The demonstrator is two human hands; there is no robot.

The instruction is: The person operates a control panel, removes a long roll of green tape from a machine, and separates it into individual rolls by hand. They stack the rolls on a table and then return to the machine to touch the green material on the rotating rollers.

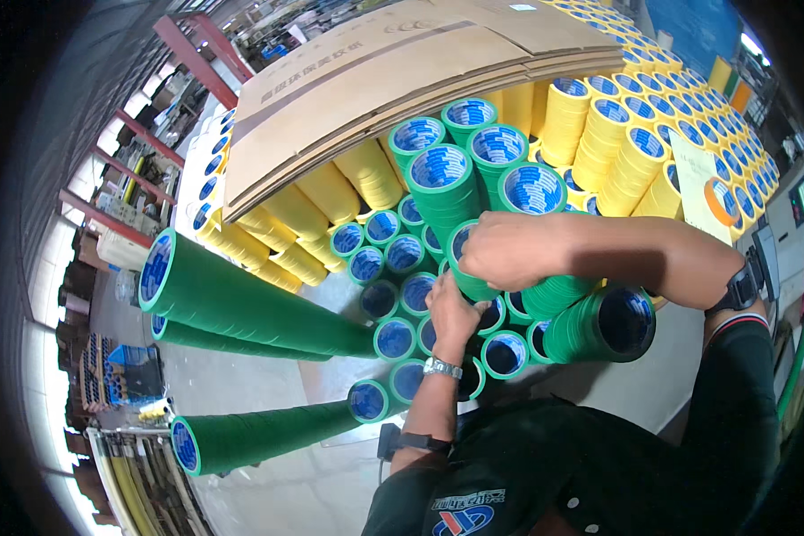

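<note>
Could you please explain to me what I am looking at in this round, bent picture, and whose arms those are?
There is no machine here: a person works with two bare hands, and a wide fisheye camera worn on the head looks down at them. That lens is why straight edges curve near the rim.

The left hand, with a metal watch on its wrist, comes up from below. The right hand reaches in from the right, a dark watch on that wrist. Both hands grip the same green stack of tape rolls.

Around them stand many more green stacks with blue cores. Three long green stacks lie on their sides to the left. Behind are yellow stacks, partly covered by flat cardboard sheets. All of this rests on a pale grey surface.
</note>
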